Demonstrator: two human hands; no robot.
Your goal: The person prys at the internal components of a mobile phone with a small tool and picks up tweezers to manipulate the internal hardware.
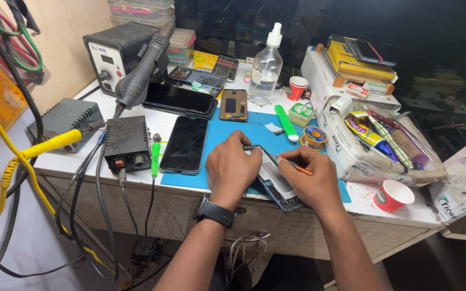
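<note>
Yellow cable ran down the far left, past a grey metal box and a small black power supply with a red switch. Behind them stood a black hot-air station, its grey handpiece leaning nozzle-up against it. Beside the power supply a dark phone lay face up, partly on the blue work mat, with another black phone farther back and an opened phone back just right of that.

At the mat's front edge lay the opened phone, its near end overhanging the table edge. The left hand, a black watch on its wrist, was curled over the phone's left part, fingertips pressing on its upper end. The right hand was closed around a thin orange-handled tool, pinched between thumb and fingers, with the tip touching the phone's top edge beside the left fingertips.

Behind the hands stood a clear plastic squeeze bottle, a green tube, a small solder spool and a red paper cup. Farther right, a white bag held brushes and tubes, a yellow box sat behind it, and another red cup lay tipped near the table's front right corner.
</note>
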